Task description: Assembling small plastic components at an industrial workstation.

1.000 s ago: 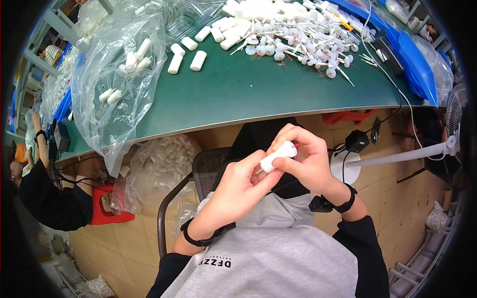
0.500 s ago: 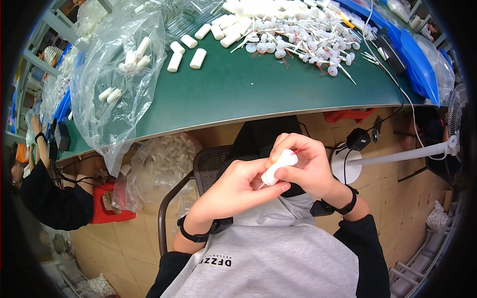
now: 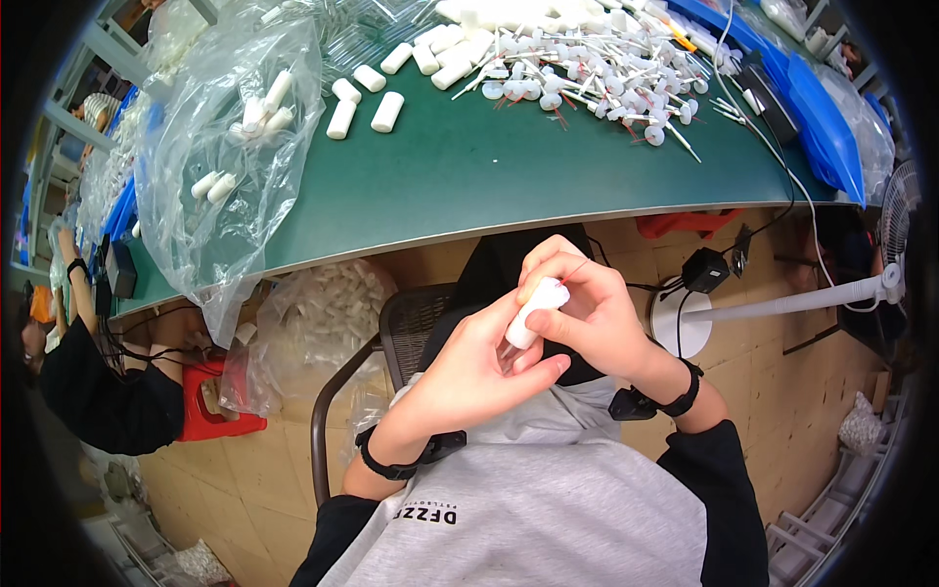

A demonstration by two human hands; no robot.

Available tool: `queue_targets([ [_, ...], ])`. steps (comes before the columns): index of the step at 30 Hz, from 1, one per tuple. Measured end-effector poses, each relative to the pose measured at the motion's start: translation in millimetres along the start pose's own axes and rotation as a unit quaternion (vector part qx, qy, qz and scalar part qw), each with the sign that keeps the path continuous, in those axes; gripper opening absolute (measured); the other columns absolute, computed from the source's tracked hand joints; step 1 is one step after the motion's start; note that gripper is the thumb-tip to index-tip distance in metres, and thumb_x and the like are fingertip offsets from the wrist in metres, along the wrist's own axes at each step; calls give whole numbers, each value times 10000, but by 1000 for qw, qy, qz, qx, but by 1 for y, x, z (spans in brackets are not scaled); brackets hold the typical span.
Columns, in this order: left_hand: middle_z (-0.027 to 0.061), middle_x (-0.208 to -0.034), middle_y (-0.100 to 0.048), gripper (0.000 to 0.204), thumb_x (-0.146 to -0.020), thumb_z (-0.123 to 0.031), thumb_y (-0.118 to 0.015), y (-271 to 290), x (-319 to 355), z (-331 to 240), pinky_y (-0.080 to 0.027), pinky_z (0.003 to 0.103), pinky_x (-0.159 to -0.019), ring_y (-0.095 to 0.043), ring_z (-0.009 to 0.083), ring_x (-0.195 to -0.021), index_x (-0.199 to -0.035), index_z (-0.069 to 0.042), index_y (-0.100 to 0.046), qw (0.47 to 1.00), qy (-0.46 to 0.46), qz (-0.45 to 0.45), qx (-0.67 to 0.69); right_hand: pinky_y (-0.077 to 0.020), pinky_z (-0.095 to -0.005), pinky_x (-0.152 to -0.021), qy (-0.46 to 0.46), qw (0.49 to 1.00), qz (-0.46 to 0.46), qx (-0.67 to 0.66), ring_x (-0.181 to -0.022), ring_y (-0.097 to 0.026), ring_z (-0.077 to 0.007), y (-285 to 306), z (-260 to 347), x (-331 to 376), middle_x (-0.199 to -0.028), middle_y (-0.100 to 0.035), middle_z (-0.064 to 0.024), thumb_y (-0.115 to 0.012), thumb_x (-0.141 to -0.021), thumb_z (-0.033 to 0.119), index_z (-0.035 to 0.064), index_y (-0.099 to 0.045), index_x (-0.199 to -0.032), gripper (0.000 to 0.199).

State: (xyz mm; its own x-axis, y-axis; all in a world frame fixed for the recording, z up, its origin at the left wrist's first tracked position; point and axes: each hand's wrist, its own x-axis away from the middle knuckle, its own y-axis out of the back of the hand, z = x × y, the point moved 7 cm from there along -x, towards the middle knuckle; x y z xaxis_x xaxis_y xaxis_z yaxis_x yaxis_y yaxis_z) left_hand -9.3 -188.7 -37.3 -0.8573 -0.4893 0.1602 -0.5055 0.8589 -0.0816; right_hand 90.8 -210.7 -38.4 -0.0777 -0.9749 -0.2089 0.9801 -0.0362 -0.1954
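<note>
Above my lap, in front of the table edge, both hands close on one small white plastic cylinder (image 3: 529, 326), tilted with its upper end to the right. Thin red strands show by that upper end. My right hand (image 3: 599, 318) pinches it between thumb and fingers. Around its lower end my left hand (image 3: 471, 367) is wrapped, where a clear, tube-like part (image 3: 508, 358) shows between thumb and fingers; most of that part is hidden. Similar white cylinders (image 3: 387, 112) lie loose on the green table (image 3: 421, 186).
A heap of thin white sticks with round translucent discs and red strands (image 3: 587, 83) covers the back right. A clear plastic bag (image 3: 220, 147) with white cylinders hangs over the left edge. Blue trays (image 3: 822, 127), a fan's white stand (image 3: 782, 303) and a person's arm (image 3: 83, 293) flank the scene.
Both hands have shifted slightly up and left with the white cylinder, which now stands steeper. More of the clear part shows by my left hand.
</note>
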Motion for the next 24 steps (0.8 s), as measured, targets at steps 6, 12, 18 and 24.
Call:
queue_targets([
  [6,25,-859,-476,306,-896,-89,-502,-4,4,-8,-401,202,-667,-458,64,-737,-1183,-7,-439,986,11,22,166,-405,-338,-922,-50,994,5,-101,-1030,-519,-181,3,10,0,-1119,-525,-105,-533,-887,64,-31,-494,-1157,289],
  [12,81,-878,-507,274,-952,-165,-353,-7,0,-6,-451,303,-720,-513,127,-746,-1165,1,-397,965,-26,49,255,-410,-342,-932,80,997,3,-8,-1046,-530,-188,12,20,3,-1124,-528,-125,-528,-860,10,-36,-477,-1139,287],
  [18,81,-838,-502,339,-958,-212,-346,-10,0,-3,-455,308,-715,-500,130,-709,-1240,-26,-318,951,-18,96,293,-428,-348,-927,116,992,1,44,-1059,-547,-210,4,29,5,-1105,-550,-141,-522,-834,-63,-34,-486,-1115,285],
  [24,59,-783,-487,393,-973,-326,-270,-13,-2,1,-442,295,-683,-469,120,-657,-1269,-70,-309,931,-7,118,344,-428,-342,-934,139,986,8,92,-1073,-560,-235,1,35,3,-1137,-579,-176,-555,-798,-84,-17,-558,-1074,283],
])
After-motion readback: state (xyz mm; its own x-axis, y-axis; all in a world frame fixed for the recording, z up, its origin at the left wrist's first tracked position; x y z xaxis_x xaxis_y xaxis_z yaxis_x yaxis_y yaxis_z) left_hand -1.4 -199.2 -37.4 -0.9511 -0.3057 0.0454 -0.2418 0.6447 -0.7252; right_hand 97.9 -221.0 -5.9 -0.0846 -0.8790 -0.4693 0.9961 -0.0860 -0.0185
